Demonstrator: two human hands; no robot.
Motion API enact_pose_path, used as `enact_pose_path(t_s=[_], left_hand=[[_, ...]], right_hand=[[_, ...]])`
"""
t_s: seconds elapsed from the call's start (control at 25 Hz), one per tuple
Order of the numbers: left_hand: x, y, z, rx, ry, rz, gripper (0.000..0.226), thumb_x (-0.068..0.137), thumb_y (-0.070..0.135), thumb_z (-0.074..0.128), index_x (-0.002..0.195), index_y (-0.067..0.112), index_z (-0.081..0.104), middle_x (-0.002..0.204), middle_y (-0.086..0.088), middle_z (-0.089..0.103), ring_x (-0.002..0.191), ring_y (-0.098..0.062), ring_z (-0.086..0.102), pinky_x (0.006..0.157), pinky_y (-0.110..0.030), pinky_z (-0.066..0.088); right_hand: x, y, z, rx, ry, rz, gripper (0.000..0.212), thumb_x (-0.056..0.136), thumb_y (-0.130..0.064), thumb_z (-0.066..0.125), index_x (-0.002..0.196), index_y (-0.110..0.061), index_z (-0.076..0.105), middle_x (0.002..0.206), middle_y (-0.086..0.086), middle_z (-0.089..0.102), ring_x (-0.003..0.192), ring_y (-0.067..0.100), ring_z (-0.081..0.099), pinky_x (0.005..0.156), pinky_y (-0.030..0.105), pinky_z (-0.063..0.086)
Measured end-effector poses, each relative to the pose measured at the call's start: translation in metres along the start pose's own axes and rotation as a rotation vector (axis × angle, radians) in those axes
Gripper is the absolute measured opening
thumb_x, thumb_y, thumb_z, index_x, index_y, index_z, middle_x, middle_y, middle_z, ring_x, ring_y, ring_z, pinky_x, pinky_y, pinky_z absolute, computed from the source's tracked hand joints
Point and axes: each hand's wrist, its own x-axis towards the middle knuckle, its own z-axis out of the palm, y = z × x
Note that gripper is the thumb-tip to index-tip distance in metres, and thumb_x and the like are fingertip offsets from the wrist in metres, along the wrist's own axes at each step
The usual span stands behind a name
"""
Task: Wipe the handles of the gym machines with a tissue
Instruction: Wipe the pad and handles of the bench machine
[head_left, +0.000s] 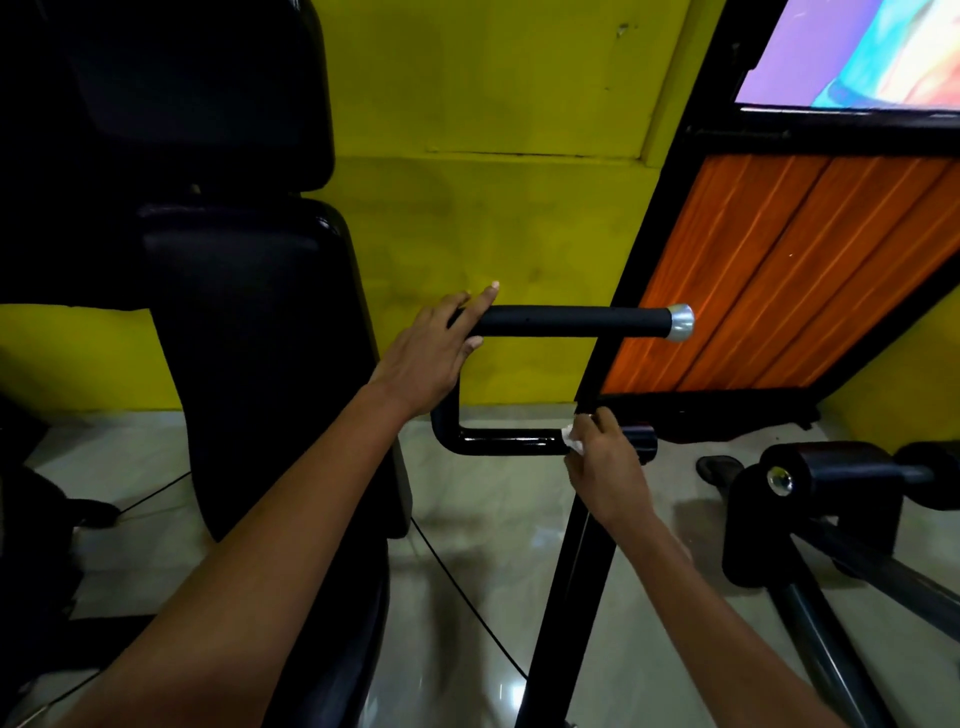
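R fingers (597, 423) curled over crumpled white tissue (573, 439), pinching it onto lower glossy black steel bar (506, 441) of U-shaped handle, near its R end. R hand (605, 462) wrapped over bar from above. L fingers (480, 304) nearly straight, laid across L end of upper black foam-grip handle w/ silver end cap (576, 321); thumb under; L hand (428, 358) steadying, no firm clench.

Step (est.): wiping lower bar; upper grip probably not yet done, can't confirm. Next move calls for sliding tissue L along bar toward bend, pressure kept, then up to foam grip.

Surroundings: black padded seat back (249, 332), yellow wall (493, 156), grey tiled floor (467, 571).
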Motion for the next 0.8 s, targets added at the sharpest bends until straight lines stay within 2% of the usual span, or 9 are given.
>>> enact_pose_path(t_s=[0.12, 0.2, 0.36, 0.52, 0.6, 0.72, 0.8], left_hand=[[-0.015, 0.004, 0.005, -0.002, 0.070, -0.030, 0.065, 0.102, 0.033, 0.035, 0.153, 0.023, -0.005, 0.156, -0.008, 0.021, 0.115, -0.031, 0.047, 0.088, -0.044, 0.048], [-0.033, 0.005, 0.013, -0.040, 0.104, -0.082, 0.069, 0.102, 0.034, 0.034, 0.152, 0.021, -0.010, 0.160, -0.005, 0.009, 0.123, -0.030, 0.044, 0.090, -0.041, 0.049], [-0.061, 0.010, 0.033, -0.045, 0.143, -0.154, 0.073, 0.101, 0.036, 0.036, 0.151, 0.022, -0.016, 0.160, 0.001, -0.014, 0.131, -0.030, 0.041, 0.084, -0.044, 0.053], [-0.065, 0.008, 0.041, -0.037, 0.162, -0.197, 0.081, 0.099, 0.034, 0.041, 0.148, 0.026, -0.022, 0.158, 0.006, -0.020, 0.126, -0.029, 0.043, 0.080, -0.043, 0.052], [-0.065, 0.004, 0.041, -0.021, 0.162, -0.187, 0.082, 0.098, 0.035, 0.042, 0.148, 0.027, -0.024, 0.159, 0.007, -0.019, 0.124, -0.029, 0.044, 0.081, -0.042, 0.051], [-0.068, 0.001, 0.038, -0.012, 0.157, -0.163, 0.077, 0.098, 0.041, 0.034, 0.148, 0.029, -0.022, 0.159, 0.008, -0.016, 0.127, -0.026, 0.041, 0.084, -0.041, 0.051], [-0.070, 0.001, 0.037, 0.004, 0.152, -0.146, 0.073, 0.097, 0.044, 0.028, 0.148, 0.029, -0.022, 0.159, 0.008, -0.016, 0.130, -0.024, 0.039, 0.086, -0.040, 0.050]], right_hand=[[0.005, -0.006, -0.022, 0.128, 0.166, 0.054, 0.014, 0.079, 0.000, 0.065, 0.091, -0.003, 0.058, 0.099, 0.011, 0.051, 0.073, 0.026, 0.055, 0.060, 0.026, 0.037], [0.019, -0.020, -0.041, 0.173, 0.287, 0.029, 0.011, 0.082, -0.006, 0.064, 0.091, -0.007, 0.058, 0.095, 0.008, 0.052, 0.072, 0.022, 0.054, 0.058, 0.028, 0.040], [0.054, -0.065, -0.067, 0.169, 0.393, -0.179, 0.006, 0.088, -0.010, 0.060, 0.094, -0.009, 0.059, 0.094, 0.006, 0.056, 0.076, 0.019, 0.053, 0.057, 0.025, 0.039], [0.084, -0.103, -0.061, -0.106, 0.402, -0.419, 0.010, 0.086, -0.010, 0.062, 0.096, -0.008, 0.062, 0.093, 0.010, 0.061, 0.077, 0.026, 0.055, 0.054, 0.030, 0.043], [0.097, -0.110, -0.051, -0.229, 0.362, -0.491, 0.014, 0.083, -0.009, 0.066, 0.096, -0.008, 0.063, 0.096, 0.010, 0.064, 0.081, 0.028, 0.057, 0.059, 0.031, 0.046], [0.106, -0.107, -0.044, -0.184, 0.231, -0.561, 0.027, 0.076, 0.000, 0.068, 0.103, -0.004, 0.064, 0.107, 0.014, 0.068, 0.095, 0.033, 0.064, 0.075, 0.035, 0.053], [0.105, -0.101, -0.047, -0.163, 0.169, -0.615, 0.028, 0.080, -0.002, 0.061, 0.108, -0.005, 0.065, 0.116, 0.015, 0.066, 0.101, 0.031, 0.063, 0.080, 0.036, 0.054]])
